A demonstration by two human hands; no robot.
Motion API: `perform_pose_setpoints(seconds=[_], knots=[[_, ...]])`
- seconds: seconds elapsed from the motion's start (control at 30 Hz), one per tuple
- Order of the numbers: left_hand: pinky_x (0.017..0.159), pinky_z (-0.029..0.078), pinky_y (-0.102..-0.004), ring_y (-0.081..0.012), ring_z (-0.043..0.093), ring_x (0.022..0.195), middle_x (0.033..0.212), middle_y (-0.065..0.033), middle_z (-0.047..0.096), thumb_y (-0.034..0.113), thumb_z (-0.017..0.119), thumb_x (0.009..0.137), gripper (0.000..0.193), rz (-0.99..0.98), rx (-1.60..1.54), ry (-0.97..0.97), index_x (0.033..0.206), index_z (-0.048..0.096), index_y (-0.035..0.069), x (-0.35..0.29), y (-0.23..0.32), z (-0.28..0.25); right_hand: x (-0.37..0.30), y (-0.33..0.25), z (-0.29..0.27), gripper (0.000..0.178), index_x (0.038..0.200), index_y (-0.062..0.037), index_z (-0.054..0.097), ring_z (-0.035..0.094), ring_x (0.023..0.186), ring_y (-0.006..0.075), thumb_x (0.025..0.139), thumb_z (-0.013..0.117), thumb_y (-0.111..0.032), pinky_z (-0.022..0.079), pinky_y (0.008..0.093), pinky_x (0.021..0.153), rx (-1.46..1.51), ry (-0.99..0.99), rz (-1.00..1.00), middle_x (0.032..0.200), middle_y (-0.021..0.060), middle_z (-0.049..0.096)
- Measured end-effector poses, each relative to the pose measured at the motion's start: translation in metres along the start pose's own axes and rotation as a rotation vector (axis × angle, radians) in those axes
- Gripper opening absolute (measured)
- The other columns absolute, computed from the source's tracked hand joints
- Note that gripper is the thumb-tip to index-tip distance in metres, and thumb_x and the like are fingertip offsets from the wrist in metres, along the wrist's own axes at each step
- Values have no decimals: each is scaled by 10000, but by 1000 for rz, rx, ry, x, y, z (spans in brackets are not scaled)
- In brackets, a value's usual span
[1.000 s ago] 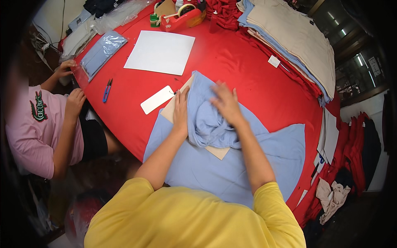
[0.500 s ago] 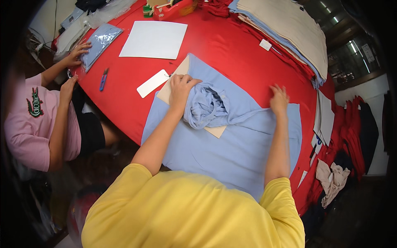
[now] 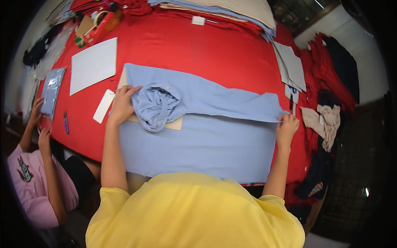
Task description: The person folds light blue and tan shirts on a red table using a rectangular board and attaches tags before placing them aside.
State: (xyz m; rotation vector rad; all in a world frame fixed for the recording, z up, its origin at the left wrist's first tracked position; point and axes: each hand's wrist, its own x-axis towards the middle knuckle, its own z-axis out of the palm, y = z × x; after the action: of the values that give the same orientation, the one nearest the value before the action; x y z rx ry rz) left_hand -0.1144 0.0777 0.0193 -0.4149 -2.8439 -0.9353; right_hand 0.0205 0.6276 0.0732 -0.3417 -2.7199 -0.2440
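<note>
Head view: light blue shirt (image 3: pixel 198 144) spread flat on red-covered counter (image 3: pixel 198 53), held at both ends.

Head view, detail: the left hand (image 3: pixel 122 104) is pressed flat, fingers spread, on the bunched collar end, apparently to pin the soft woven cloth over a tan cardboard sheet (image 3: pixel 173 123) that is partly hidden beneath it. The right hand (image 3: pixel 286 127) is closed on the folded edge at the far side, so the fold is drawn taut and straight. A white rectangular board (image 3: pixel 93 64), a small white card (image 3: pixel 103 106) and a blue pen (image 3: pixel 65 122) lie to the left. A second person's hands (image 3: pixel 40 124) are seen by a clear plastic bag (image 3: pixel 53 91).
</note>
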Motion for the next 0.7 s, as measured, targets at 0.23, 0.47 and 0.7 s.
perform_pose_setpoints(seconds=[0.23, 0.47, 0.7], knots=[[1101, 273, -480, -329, 368, 1321, 1332, -81, 502, 121, 697, 752, 501, 187, 332, -32, 1239, 578, 121, 13, 9, -10, -18, 5, 44, 451, 1269, -83, 531, 332, 1350, 341, 821, 558, -40, 195, 525, 1135, 309, -42, 171, 1387, 134, 450], [1156, 194, -475, -278, 348, 1377, 1437, -69, 451, 113, 624, 815, 552, 147, 127, -97, 1350, 488, 136, 5, -9, 3, 22, -22, 102, 631, 1480, -193, 315, 192, 1444, 269, 956, 385, -538, 82, 549, 1154, 97, -206, 351, 1548, 113, 263], [1148, 218, -471, -263, 386, 1347, 1385, -53, 495, 179, 635, 815, 418, 186, 112, 65, 1228, 582, 132, -6, -14, 13, 38, -79, 85, 434, 1297, -126, 552, 391, 1294, 345, 883, 589, -250, 270, 497, 1092, 438, -49, 178, 1359, 181, 484]])
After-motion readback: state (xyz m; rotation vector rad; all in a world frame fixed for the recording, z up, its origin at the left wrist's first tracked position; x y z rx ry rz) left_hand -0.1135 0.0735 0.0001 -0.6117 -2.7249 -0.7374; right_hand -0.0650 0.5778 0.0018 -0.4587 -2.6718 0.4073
